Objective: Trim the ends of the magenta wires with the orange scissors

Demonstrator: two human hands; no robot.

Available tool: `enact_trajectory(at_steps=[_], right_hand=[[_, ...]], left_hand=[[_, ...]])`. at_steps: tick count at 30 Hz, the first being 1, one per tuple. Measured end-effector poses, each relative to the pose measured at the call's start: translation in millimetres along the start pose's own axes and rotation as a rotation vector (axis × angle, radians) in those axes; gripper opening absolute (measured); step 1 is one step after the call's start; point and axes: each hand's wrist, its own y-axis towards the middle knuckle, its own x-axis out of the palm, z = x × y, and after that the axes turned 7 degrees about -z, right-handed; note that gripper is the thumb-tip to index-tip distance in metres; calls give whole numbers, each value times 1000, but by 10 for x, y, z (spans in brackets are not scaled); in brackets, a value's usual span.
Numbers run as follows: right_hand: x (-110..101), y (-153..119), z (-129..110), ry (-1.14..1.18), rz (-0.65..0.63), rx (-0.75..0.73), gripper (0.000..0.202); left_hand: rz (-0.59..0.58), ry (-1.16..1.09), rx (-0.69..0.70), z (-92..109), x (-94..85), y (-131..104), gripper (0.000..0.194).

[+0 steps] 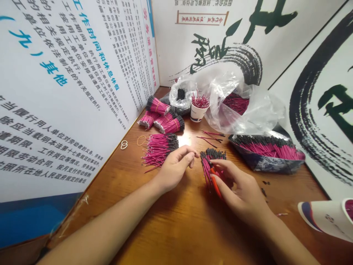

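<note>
My right hand [237, 184] holds an orange-handled tool [216, 187], its tip over a pile of magenta wires with black ends [206, 163]. To its left, my left hand [180, 163] is closed, thumb and fingertips drawn together; whatever lies between them is too small to make out. Just behind that hand rests a flat stack of similar wires [160, 147]. A few loose wires [211, 138] lie beyond both hands.
Banded wire bundles [165, 119] sit at the back left, beside a paper cup of wires [199, 110]. Clear plastic bags [256, 114] and a dark tray of wires [273, 163] stand at the right. Another cup [325, 219] lies near the right edge. Printed panels surround the table.
</note>
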Motion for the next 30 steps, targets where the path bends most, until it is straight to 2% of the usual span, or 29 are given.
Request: enact_trajectory(at_steps=[3,6,8,11,15,17,30], right_hand=[[-1,1,-22,-11,-4,-14,26],[2,7,-25,-9,2,-11,26],[5,9,-20,-12,-4,-11,26],[4,8,-18,-37,-13,-22,25],[-6,4,-21,-42,-16,-18,25],[-7,3,-19,-31,-18,-11,25],[-25,16,-68,-40,-97,-3,24]], left_hand=[[59,207,63,28,-44,-11,19],[267,638,222,103,-173,-10,17],[388,878,277,149,-294,8,17],[449,1072,162,160,-467,52,17],[354,1119,-23,96,-575,100,16],[327,1114,-40,76,-577,108,16],[334,1051,-100,44,-600,136,20]])
